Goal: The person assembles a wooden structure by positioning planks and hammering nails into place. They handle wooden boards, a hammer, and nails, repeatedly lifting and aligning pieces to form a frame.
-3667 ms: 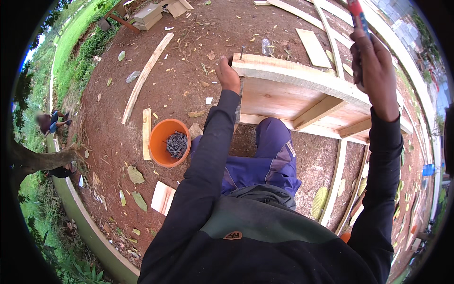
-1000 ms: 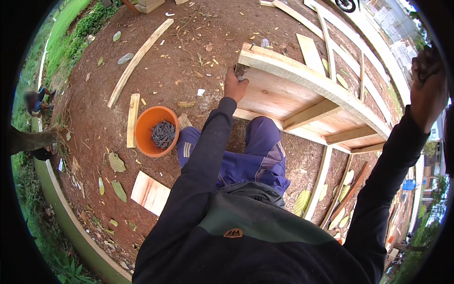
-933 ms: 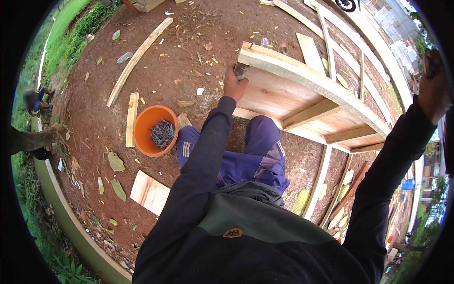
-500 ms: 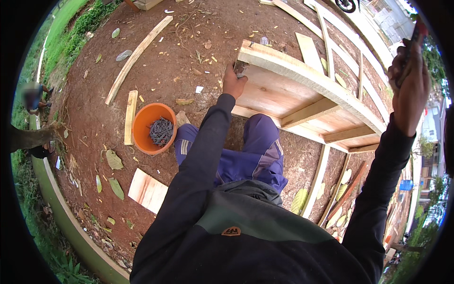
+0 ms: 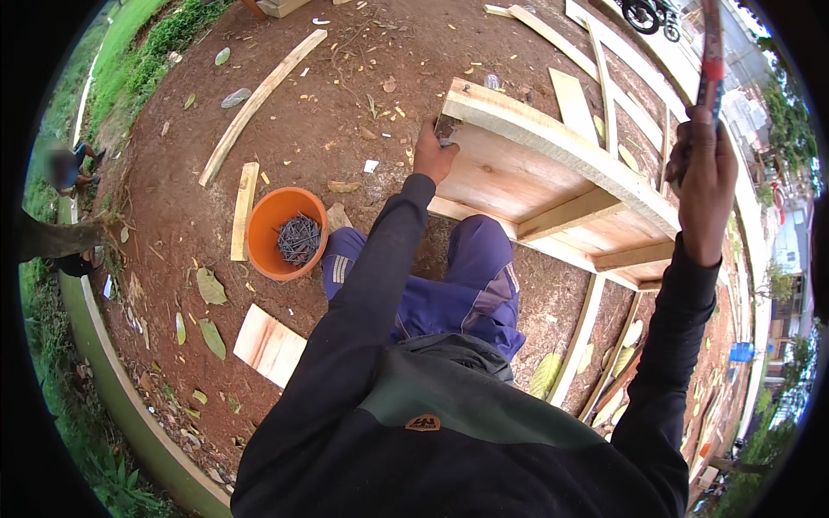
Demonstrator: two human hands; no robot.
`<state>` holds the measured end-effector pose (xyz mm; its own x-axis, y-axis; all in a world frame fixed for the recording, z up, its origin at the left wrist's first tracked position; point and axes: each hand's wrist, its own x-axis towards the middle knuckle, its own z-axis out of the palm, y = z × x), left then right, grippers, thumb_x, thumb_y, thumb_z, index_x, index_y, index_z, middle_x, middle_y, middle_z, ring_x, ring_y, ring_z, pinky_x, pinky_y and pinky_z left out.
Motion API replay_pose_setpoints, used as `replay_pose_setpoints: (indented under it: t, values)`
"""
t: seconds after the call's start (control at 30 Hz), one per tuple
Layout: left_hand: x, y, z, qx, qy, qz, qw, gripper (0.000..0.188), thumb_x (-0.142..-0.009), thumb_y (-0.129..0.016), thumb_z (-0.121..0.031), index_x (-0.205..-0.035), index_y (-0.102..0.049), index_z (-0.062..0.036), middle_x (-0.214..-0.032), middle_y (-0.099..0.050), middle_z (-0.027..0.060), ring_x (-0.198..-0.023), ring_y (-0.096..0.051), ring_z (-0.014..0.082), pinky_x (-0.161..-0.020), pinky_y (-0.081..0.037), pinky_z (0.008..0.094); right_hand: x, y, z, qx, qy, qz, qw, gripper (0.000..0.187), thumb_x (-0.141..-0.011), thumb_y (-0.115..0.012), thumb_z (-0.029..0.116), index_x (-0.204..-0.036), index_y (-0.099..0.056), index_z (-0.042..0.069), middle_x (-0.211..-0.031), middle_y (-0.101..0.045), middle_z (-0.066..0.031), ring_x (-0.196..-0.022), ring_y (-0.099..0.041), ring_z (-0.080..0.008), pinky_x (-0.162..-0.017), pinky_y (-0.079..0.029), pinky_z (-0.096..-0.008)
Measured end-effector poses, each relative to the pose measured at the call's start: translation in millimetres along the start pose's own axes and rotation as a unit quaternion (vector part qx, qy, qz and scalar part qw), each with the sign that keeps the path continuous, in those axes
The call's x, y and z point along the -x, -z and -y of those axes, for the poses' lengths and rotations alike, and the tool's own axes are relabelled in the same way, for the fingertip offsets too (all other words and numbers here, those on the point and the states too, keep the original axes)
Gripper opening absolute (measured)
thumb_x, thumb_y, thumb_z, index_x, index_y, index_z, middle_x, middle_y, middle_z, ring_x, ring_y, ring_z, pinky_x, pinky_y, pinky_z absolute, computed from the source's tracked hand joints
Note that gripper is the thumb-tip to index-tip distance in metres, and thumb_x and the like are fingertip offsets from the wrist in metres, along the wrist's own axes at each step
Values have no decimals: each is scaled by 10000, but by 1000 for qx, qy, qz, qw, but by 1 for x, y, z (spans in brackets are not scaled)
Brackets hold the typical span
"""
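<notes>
My left hand (image 5: 433, 157) is closed round the near left corner of a wooden frame (image 5: 553, 142), which stands on edge in front of my knees with a plywood panel and crosspieces inside it. At that corner a nail (image 5: 467, 86) sticks up a little from the top board. Raised to the right of the frame, my right hand (image 5: 706, 186) is wrapped round the shaft of a hammer (image 5: 711, 73) with a red band; its head lies beyond the picture's upper edge. An orange bucket (image 5: 259, 246) holding many nails (image 5: 299, 239) stands left of my knees.
On the brown soil lie a long curved wood strip (image 5: 263, 105), a short slat (image 5: 244, 211) and a square board offcut (image 5: 268, 345). Long timber pieces (image 5: 604, 86) lie beyond the frame. A person (image 5: 65, 171) is at the far left, and a motorcycle (image 5: 643, 15) stands at the top right.
My right hand has swung left and somewhat down with the hammer, whose shaft now points upward. My left hand keeps its hold on the frame corner; the whole view has shifted slightly.
</notes>
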<state>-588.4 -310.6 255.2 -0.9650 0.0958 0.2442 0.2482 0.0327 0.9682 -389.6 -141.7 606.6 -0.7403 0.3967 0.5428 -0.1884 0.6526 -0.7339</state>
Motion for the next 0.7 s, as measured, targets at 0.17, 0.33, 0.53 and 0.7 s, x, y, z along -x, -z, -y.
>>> replay_pose_setpoints:
  t: [0.17,0.33,0.53,0.7]
  values:
    - [3,-7,-1,7,-12,10,1000,612,-756,-721,-20,-1326,-498,-1,-1163,-653,191,-1064,-659,312,-923,-513,398,-49,20,32,-169,226,-206,937,306,-1075,-504,278,-1063,-601,-12,-873,-652,-65,-698,-633,-168,-633,-526,-296]
    - [3,-11,1,47,-12,9,999,608,-756,-719,-12,-1324,-502,-8,-1163,-656,175,-1062,-659,297,-923,-511,396,61,-57,-95,190,103,150,965,320,-1037,-529,277,-935,-562,-24,-706,-606,-222,-671,-639,-405,-609,-500,-483]
    - [4,-6,-1,16,-3,2,1000,610,-757,-717,-13,-1327,-502,-12,-1135,-663,183,-1061,-658,302,-923,-511,396,10,-18,-21,59,4,31,998,331,-1060,-537,285,-845,-566,36,-662,-573,-47,-578,-507,-120,-541,-406,-281]
    - [2,-3,1,-1,-15,-6,1000,604,-752,-719,-24,-1318,-509,-9,-1118,-667,189,-1045,-664,317,-915,-516,401,-17,-19,26,-176,156,-192,953,343,-1076,-467,252,-837,-552,21,-643,-569,-61,-526,-508,-121,-508,-393,-242]
